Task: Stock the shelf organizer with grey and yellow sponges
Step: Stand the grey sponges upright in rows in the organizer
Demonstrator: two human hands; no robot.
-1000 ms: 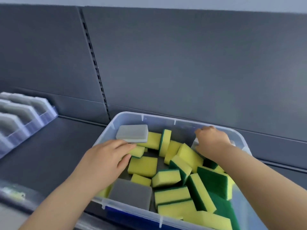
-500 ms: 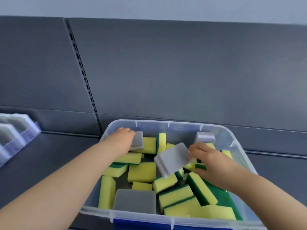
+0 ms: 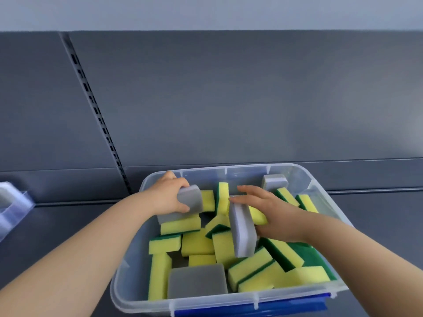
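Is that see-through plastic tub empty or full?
Fairly full: the clear plastic tub holds many yellow-and-green sponges and several grey sponges, loosely piled.

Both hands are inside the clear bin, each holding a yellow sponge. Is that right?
Not quite: the held sponges are grey, not yellow. The head view shows the left hand gripping one grey sponge and the right hand holding another grey sponge, both inside the clear bin.

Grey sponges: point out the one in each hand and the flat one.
Left-hand grey sponge (image 3: 193, 199): head view, exposed face.
Right-hand grey sponge (image 3: 242, 234): head view, long side.
Flat grey sponge (image 3: 196, 281): head view, centre.
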